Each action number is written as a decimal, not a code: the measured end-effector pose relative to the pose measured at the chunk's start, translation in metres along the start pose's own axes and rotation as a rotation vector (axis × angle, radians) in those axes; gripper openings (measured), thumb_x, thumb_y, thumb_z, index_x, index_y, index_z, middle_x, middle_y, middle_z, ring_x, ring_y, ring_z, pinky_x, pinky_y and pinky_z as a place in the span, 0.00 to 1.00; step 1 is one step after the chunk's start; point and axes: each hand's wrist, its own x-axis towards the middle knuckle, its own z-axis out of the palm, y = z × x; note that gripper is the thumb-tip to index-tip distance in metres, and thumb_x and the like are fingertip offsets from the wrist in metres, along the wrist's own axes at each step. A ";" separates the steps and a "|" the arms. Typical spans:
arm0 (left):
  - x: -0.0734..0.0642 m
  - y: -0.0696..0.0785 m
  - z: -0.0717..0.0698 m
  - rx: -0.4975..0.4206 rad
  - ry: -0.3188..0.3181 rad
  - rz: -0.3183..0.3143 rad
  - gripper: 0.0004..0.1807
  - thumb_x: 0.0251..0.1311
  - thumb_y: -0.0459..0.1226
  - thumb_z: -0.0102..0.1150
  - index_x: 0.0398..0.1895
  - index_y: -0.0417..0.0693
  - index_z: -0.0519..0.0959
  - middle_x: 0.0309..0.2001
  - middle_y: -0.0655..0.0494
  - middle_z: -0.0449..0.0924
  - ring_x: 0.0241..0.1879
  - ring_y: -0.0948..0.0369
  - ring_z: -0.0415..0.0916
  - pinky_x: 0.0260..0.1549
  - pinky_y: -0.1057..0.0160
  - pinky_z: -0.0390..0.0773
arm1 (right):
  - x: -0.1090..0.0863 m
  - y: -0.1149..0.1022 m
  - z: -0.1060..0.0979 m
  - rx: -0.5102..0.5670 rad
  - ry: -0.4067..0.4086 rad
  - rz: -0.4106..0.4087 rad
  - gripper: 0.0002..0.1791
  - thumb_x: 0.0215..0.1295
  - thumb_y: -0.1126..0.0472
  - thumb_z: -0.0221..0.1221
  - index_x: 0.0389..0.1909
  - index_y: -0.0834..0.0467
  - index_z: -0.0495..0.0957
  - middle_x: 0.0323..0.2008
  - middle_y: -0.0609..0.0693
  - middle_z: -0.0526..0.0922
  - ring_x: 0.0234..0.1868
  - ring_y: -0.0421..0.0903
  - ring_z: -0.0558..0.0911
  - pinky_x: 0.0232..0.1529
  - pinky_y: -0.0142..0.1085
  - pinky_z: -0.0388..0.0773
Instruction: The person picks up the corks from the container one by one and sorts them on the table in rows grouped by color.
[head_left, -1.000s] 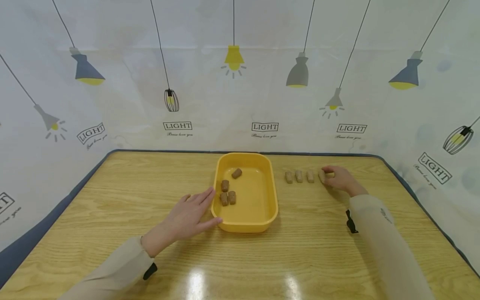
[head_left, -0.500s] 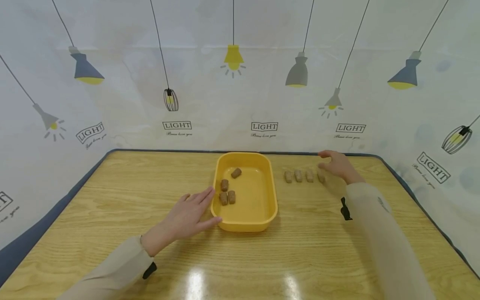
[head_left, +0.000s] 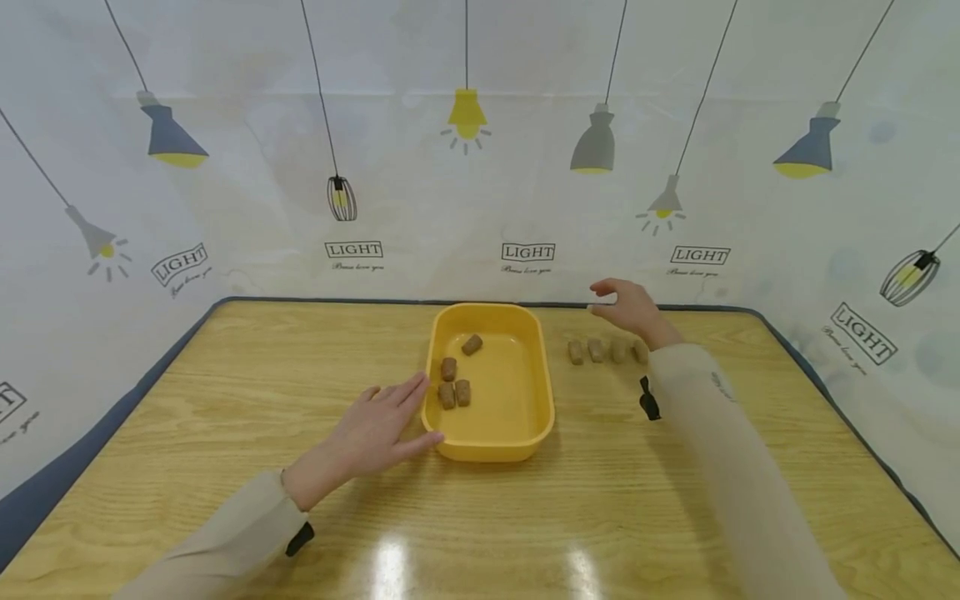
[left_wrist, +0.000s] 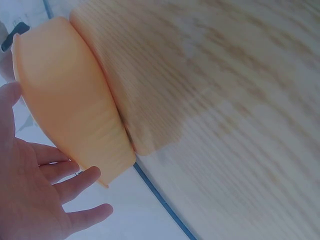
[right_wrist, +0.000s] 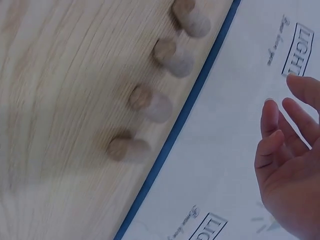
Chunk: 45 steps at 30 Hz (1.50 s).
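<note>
My left hand (head_left: 367, 432) rests its straight fingers against the left side of a yellow plastic tub (head_left: 487, 452) in the head view. Inside the tub, several brown corks (head_left: 462, 392) lie toward its left half. To the right of it, several more corks (head_left: 575, 352) lie in a row on the table; the rightmost one is partly covered by my right forearm. Raised over the far side of that row, my right hand (head_left: 630, 311) holds nothing, its fingers loosely bent. The right wrist view shows the row of corks (right_wrist: 150, 102) apart from that hand.
The wooden table (head_left: 300, 350) ends at a dark blue edge (head_left: 360, 300) at the back. Behind it hangs a pale wall covering (head_left: 420, 183) printed with lamps. Light sleeves with black straps cover both forearms.
My right hand has let go of the rightmost cork in the row, lifted, and moved left above the row. The left hand stays at the tub.
</note>
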 end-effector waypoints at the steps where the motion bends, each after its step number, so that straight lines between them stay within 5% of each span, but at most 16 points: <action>1: 0.000 0.000 0.000 0.000 0.000 0.000 0.44 0.57 0.63 0.34 0.65 0.38 0.53 0.65 0.46 0.51 0.60 0.51 0.55 0.53 0.44 0.55 | 0.001 -0.004 0.002 0.002 -0.002 -0.006 0.23 0.61 0.61 0.53 0.56 0.68 0.65 0.51 0.66 0.69 0.53 0.61 0.65 0.51 0.51 0.61; 19: 0.000 0.001 0.000 -0.005 -0.007 -0.007 0.44 0.57 0.64 0.34 0.65 0.38 0.54 0.65 0.46 0.51 0.58 0.49 0.58 0.53 0.44 0.55 | 0.007 -0.054 0.023 0.059 -0.035 -0.091 0.22 0.59 0.52 0.55 0.50 0.62 0.72 0.46 0.57 0.74 0.47 0.53 0.71 0.48 0.46 0.66; 29: 0.000 0.002 -0.001 -0.005 -0.003 -0.004 0.44 0.57 0.63 0.36 0.65 0.37 0.54 0.65 0.46 0.51 0.59 0.49 0.57 0.53 0.44 0.55 | 0.012 -0.105 0.019 0.022 -0.047 -0.036 0.18 0.59 0.57 0.52 0.48 0.63 0.73 0.43 0.57 0.75 0.45 0.52 0.71 0.46 0.45 0.67; 45: 0.000 0.000 0.000 -0.016 -0.004 -0.014 0.44 0.57 0.63 0.36 0.65 0.38 0.53 0.65 0.46 0.51 0.58 0.49 0.58 0.52 0.44 0.55 | 0.032 -0.144 0.056 0.115 -0.049 0.074 0.18 0.59 0.56 0.55 0.46 0.61 0.74 0.40 0.53 0.75 0.35 0.47 0.76 0.35 0.35 0.73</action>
